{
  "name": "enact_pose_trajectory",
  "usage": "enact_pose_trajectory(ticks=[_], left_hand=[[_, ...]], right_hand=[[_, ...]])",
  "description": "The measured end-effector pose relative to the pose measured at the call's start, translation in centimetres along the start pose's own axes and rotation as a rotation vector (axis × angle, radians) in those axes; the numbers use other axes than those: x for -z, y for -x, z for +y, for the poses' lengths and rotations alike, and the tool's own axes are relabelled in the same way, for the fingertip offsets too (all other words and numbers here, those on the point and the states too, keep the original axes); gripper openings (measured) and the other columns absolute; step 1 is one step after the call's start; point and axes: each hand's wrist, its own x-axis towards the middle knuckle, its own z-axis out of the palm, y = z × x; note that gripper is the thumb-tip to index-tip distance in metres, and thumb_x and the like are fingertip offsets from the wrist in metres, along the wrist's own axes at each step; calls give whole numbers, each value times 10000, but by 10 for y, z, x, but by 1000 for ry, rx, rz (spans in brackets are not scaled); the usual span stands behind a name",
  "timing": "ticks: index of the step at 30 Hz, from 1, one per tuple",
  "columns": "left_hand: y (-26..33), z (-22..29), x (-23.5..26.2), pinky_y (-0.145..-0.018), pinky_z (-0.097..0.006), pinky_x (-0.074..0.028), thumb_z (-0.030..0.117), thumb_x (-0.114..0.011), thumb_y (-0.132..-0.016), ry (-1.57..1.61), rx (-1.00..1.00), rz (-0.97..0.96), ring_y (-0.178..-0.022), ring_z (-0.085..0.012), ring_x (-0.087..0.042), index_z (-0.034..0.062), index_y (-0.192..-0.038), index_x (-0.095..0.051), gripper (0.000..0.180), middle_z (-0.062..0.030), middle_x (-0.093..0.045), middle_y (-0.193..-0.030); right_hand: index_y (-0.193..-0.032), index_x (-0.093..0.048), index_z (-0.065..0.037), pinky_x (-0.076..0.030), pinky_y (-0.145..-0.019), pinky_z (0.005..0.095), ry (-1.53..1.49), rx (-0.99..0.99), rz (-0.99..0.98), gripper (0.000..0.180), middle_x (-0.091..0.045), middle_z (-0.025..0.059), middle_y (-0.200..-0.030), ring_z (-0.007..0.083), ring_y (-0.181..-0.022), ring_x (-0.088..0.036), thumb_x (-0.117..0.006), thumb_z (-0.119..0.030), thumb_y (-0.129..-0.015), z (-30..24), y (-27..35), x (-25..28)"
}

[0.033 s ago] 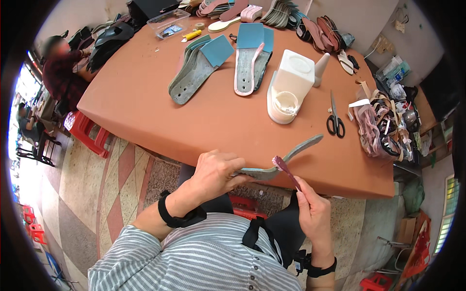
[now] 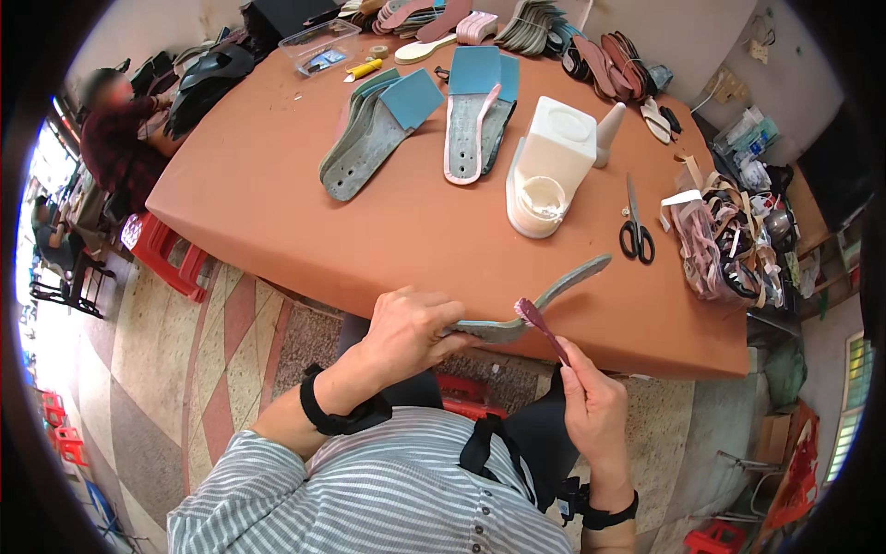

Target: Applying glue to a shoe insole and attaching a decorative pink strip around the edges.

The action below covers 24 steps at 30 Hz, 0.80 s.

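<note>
My left hand is closed around one end of a grey, curved shoe insole, held edge-on above the table's near edge. The insole's free end rises to the right. Between the fingers and thumb of my right hand is the handle of a dark red toothbrush. Its pale bristles are at the bend of the insole; whether they touch it I cannot tell. Beyond my hands stands a white plastic dispenser with a round opening in front, holding cream-coloured stuff.
Grey insoles with blue pieces lie on the brown table, beside a pink-edged insole. Black-handled scissors lie right of the dispenser. A bag of straps sits at the right edge. Another person sits at the far left.
</note>
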Motion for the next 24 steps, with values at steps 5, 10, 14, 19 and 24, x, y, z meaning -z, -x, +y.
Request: enact_pose_trajectory(ticks=[5, 10, 14, 19, 24], left_hand=[[-1, -2, -1, -623, -415, -497, 275, -770, -718, 5, 40, 4, -751, -298, -640, 99, -885, -664, 265, -68, -654, -790], [2, -9, 0, -600, -416, -490, 275, -770, -712, 5, 30, 67, -720, -305, -634, 82, -828, -635, 263, -80, -643, -763], [11, -24, 19, -586, -394, -484, 206, -782, -684, -11, 88, 133, -687, -310, -624, 74, -785, -632, 224, -92, -625, -711], [24, -40, 43, -578, -353, -459, 117, -811, -660, 82, 281, 314, -617, -265, -594, 55, -754, -673, 178, -90, -606, -655], [31, -52, 56, -544, -322, -406, 78, -839, -648, 52, 320, 511, -572, -194, -538, 41, -723, -682, 179, -45, -579, -614]], right_hand=[[-1211, -634, -51, -536, -738, 360, 30, 0, 1, 293, -688, 189, -945, 325, -862, -689, -579, -81, -925, -6, -2, -4], [-1215, -627, -25, -533, -708, 367, 6, 97, 74, 301, -685, 200, -923, 312, -827, -698, -587, -75, -921, -5, -12, -6], [-1162, -607, 27, -485, -713, 335, -21, -143, 247, 265, -681, 159, -867, 236, -792, -664, -482, -129, -989, 22, -28, 9], [-1089, -595, 22, -468, -699, 380, 104, -109, 308, 221, -625, 166, -846, 288, -761, -621, -487, -140, -984, 74, -49, -1], [-1066, -588, -4, -467, -737, 458, 229, 24, 216, 190, -607, 193, -934, 396, -864, -598, -504, -139, -963, 77, -90, -26]])
